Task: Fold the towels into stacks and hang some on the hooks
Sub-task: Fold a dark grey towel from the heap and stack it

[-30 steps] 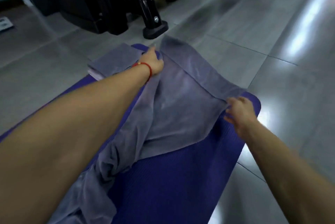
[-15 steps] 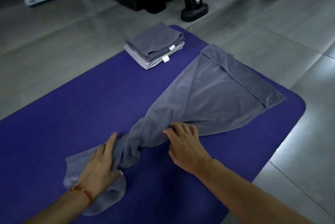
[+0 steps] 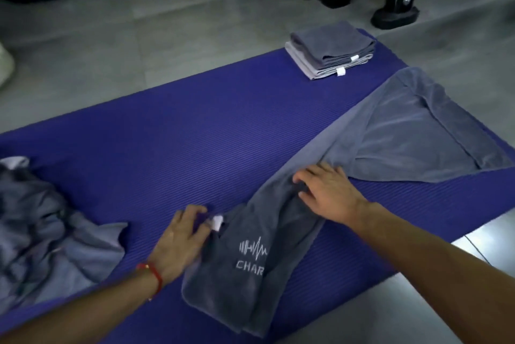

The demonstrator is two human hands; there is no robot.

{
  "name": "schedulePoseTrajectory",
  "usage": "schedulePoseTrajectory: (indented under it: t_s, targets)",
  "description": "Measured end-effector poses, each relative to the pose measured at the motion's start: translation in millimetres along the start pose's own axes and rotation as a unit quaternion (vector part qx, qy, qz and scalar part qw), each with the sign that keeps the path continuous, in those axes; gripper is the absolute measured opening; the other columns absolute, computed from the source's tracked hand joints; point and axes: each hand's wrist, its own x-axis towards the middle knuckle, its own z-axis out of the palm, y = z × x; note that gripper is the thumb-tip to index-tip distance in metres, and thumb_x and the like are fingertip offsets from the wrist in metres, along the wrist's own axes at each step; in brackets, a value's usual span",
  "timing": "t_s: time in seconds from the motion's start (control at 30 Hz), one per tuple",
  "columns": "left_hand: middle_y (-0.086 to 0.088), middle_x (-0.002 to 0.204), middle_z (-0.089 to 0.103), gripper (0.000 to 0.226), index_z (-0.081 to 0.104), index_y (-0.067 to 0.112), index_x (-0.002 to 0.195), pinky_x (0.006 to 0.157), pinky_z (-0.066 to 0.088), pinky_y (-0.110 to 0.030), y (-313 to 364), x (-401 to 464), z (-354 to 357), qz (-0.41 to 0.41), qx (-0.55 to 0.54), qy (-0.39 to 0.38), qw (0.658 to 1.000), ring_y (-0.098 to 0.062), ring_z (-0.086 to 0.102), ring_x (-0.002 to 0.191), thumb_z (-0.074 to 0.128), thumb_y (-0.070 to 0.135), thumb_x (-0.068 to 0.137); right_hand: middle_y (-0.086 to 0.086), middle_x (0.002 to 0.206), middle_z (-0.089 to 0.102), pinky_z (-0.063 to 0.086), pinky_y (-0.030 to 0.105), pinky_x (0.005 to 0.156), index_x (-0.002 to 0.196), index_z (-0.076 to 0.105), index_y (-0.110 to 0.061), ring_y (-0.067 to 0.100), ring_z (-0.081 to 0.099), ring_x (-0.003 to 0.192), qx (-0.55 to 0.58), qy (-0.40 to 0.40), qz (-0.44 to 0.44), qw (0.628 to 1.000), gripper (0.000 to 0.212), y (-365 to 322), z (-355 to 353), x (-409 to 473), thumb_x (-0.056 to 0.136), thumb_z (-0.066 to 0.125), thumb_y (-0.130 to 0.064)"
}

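A ribbed purple mat [image 3: 172,148] spans the tiled floor [image 3: 139,26]. The grey towel [image 3: 348,165] lies across it from 5 to 2 o'clock, bunched midway. A crumpled towel heap [image 3: 50,232] sits at 9, a folded stack [image 3: 331,49] at 1. The right hand [image 3: 326,190] presses flat on the bunch, grip wide; the left hand [image 3: 181,235] pinches its white tag [image 3: 217,222].

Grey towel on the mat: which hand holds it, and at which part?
The left hand pinches the towel at its near edge by the white tag. The right hand only presses on its bunched middle.
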Motion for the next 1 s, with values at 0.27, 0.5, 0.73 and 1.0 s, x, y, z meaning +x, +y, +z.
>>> schedulePoseTrajectory:
  t_s: [0.27,0.5,0.73,1.0]
  targets:
    - [0.005,0.168,0.014,0.093,0.021,0.049,0.155,0.104,0.045,-0.042,-50.2,-64.0,44.1,0.221,0.249,-0.015,0.943,-0.024,0.037,0.139,0.062,0.016,0.078,0.005,0.167,-0.005,0.005,0.05,0.126,0.151,0.031,-0.045,0.027,-0.008,0.154,-0.121,-0.233,-0.21,0.942,0.08,-71.4,19.1,-29.7,0.085,0.075,-0.046]
    - [0.0,0.1,0.067,0.057,0.063,0.026,0.121,0.085,0.053,-0.029,-44.0,-29.2,25.2,0.113,0.041,0.061,0.991,-0.023,0.065,0.092,0.05,-0.002,0.073,-0.004,0.143,0.042,0.039,0.038,0.107,0.108,0.055,-0.033,0.022,0.041,0.134,-0.112,-0.145,-0.229,0.956,0.021,-70.9,30.5,-22.0,0.094,0.057,-0.018]
    - [-0.015,0.08,0.068,0.044,0.069,0.008,0.11,0.059,0.042,-0.031,-58.9,-45.1,-26.3,-0.234,-0.461,0.013,0.856,-0.025,0.055,0.068,0.048,-0.018,0.082,-0.013,0.07,0.064,0.052,0.036,0.07,0.092,0.053,-0.036,0.004,0.059,0.065,0.085,-0.137,-0.128,0.979,0.017,-96.4,-46.7,25.6,0.093,0.055,-0.019]
    - [-0.017,0.103,0.071,0.027,0.066,0.005,0.104,0.06,0.055,-0.03,-75.9,-78.6,-31.0,-0.267,-0.649,0.025,0.712,-0.023,0.065,0.071,0.041,0.013,0.101,0.006,0.138,0.056,0.04,0.048,0.105,0.137,0.052,-0.027,0.032,0.05,0.131,0.111,0.058,0.019,0.992,0.04,-152.8,-92.7,206.3,0.098,0.059,-0.032]
